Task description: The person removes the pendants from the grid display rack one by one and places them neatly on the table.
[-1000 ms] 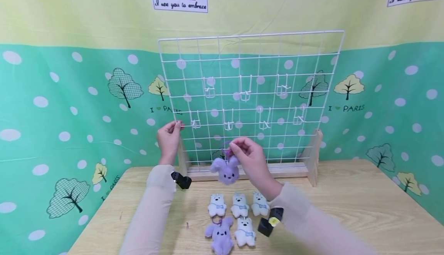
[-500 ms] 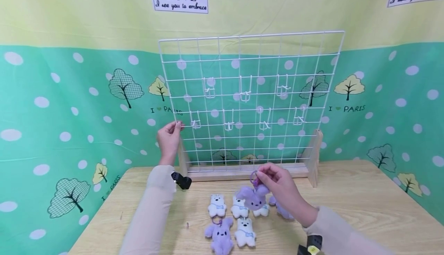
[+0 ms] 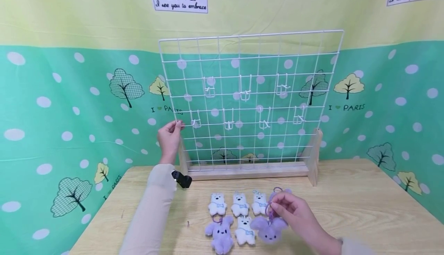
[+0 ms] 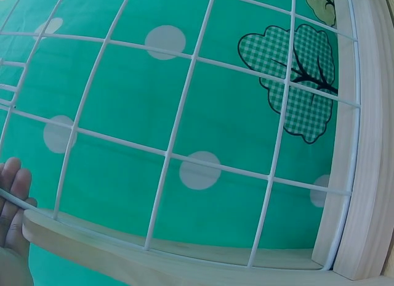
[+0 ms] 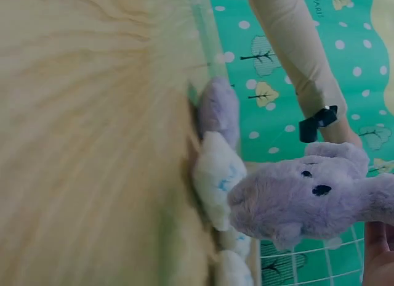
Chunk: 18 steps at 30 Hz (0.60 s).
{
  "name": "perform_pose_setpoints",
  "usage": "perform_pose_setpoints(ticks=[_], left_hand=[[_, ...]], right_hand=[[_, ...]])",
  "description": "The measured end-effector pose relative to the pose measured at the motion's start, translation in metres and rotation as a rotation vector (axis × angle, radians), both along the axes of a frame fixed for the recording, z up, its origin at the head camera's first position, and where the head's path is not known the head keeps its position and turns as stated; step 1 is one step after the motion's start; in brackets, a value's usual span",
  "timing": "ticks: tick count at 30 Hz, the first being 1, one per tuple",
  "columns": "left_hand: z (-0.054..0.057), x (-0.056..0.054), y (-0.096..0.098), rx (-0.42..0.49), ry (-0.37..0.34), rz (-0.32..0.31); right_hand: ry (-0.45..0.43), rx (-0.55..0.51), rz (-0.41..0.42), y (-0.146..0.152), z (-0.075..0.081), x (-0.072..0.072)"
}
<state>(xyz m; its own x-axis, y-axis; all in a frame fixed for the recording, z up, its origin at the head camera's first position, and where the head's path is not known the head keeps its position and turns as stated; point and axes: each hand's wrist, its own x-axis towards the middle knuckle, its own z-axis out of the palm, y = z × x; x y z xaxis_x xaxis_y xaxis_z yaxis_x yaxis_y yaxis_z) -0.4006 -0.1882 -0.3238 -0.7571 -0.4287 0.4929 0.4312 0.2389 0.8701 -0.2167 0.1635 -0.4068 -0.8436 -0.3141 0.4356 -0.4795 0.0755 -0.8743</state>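
Note:
My right hand [image 3: 298, 214] pinches the ring of a purple plush keychain [image 3: 269, 230], which hangs over the front of the table. In the right wrist view the same plush keychain [image 5: 289, 196] fills the space beside the fingers. Behind the right hand lies a second purple plush [image 3: 286, 191], mostly hidden. My left hand [image 3: 169, 139] grips the left edge of a white wire grid rack [image 3: 249, 136]; its fingers [image 4: 17, 181] show at that edge in the left wrist view. Several white bear plushes [image 3: 239, 205] lie in rows, with another purple plush [image 3: 222, 236] at the front left.
Several white hooks [image 3: 245, 93] are fixed on the grid in two rows. Wooden feet [image 3: 314, 158] hold the rack upright on the wooden table [image 3: 360, 201]. A green and yellow patterned cloth [image 3: 69, 93] hangs behind.
My right hand has carried the purple plush keychain from in front of the grid down and to the right, over the plush rows. My left hand stays on the grid's edge.

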Motion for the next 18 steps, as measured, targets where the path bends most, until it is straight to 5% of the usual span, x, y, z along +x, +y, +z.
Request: perform_pose_setpoints(ticks=[6, 18], left_hand=[[0.0, 0.0, 0.0, 0.0, -0.007, 0.003], [0.0, 0.0, 0.0, -0.009, 0.009, 0.001]], right_hand=[[-0.016, -0.037, 0.102, 0.006, -0.019, 0.004], [-0.042, 0.04, -0.089, 0.003, -0.035, -0.016]])
